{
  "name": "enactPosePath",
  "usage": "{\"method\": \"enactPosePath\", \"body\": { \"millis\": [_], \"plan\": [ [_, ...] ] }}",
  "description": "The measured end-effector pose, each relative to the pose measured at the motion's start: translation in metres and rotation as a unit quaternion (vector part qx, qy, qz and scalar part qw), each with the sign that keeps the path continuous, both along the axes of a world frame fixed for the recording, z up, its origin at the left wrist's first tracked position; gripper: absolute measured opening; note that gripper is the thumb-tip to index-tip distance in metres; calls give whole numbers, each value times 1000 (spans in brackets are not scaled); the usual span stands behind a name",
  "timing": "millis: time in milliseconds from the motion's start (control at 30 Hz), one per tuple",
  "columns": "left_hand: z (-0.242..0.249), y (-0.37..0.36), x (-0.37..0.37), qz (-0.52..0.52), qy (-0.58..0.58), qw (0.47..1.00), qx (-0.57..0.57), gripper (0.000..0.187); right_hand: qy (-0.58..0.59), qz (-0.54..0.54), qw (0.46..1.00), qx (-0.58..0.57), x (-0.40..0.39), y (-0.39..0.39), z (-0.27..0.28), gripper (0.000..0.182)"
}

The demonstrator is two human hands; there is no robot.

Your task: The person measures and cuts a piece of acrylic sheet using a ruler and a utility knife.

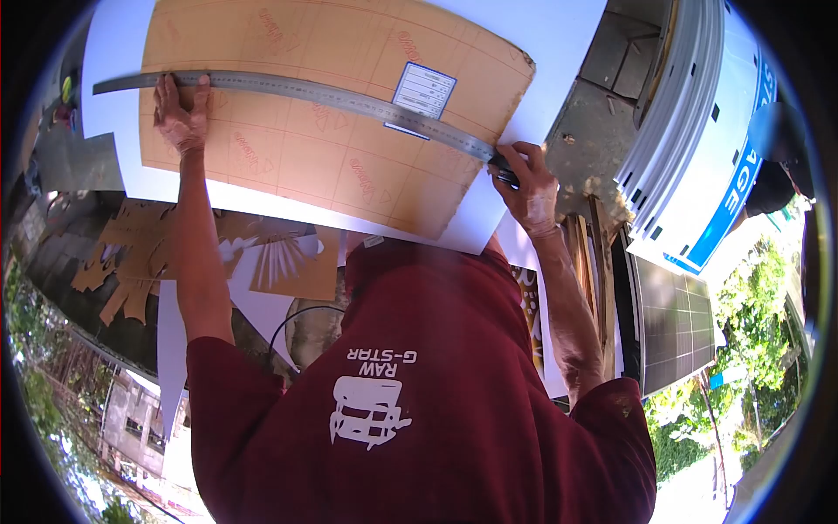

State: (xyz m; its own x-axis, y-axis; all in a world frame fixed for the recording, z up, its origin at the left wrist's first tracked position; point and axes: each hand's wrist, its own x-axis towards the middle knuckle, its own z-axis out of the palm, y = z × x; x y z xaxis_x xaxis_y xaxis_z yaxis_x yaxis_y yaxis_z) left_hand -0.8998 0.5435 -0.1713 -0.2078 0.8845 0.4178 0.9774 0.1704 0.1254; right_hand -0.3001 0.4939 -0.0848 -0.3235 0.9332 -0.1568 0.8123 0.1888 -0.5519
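Observation:
A brown sheet with red printed marks [288, 166] and a blue-and-white label [425, 90] lies on a larger white sheet [559, 52]. Across it runs a long metal ruler [305, 93], its left end reaching past the sheet's edge. My left hand [181, 122] presses down on the ruler near that end, fingers stretched and thumb apart. At the ruler's right end, by the brown sheet's edge, my right hand [528, 188] is closed around a small dark object [504, 171]. The fingers cover much of it, so I cannot make out its kind.
Cut brown scraps [131, 253] lie at lower left beside white offcuts [262, 301]. Stacked white panels with blue lettering [698, 148] stand at right, above a dark gridded panel [676, 314]. Wood strips [602, 253] are near my right forearm.

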Motion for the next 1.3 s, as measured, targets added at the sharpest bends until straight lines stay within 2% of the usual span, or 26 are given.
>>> {"method": "enactPosePath", "body": {
  "millis": [33,100,200,300,467,567,767,900,967,1000,1133,1300],
  "plan": [
    [-2,1,-1,1,19,1000,2,88,0,-5,1000,-10,-3,1,4,45],
    [-6,1,-5,-15,5,1000,18,88,-12,-20,995,98,-11,3,13,46],
    [-6,0,-2,9,8,1000,10,91,43,18,998,47,-29,0,25,41],
    [-5,3,1,21,-5,1000,12,94,68,81,994,27,-67,2,27,51],
    [1,1,7,26,-6,1000,6,92,14,139,990,2,-119,15,16,57],
    [4,3,11,30,2,999,26,92,-10,166,985,36,-124,19,-4,61],
    [13,2,16,39,12,999,4,93,-112,235,965,46,-132,27,0,47],
    [23,2,22,48,-46,998,-8,93,-129,247,959,41,-140,30,2,43],
    [20,0,24,54,-53,997,-8,99,-139,239,960,36,-141,28,1,42],
    [19,-1,26,57,-60,997,-1,101,-119,232,965,40,-140,27,-1,41],
    [20,-1,29,90,-77,993,-13,104,90,217,971,53,-127,40,-15,50],
    [21,-2,30,92,-72,993,-23,103,99,206,972,54,-126,41,-19,45]
  ]
}}
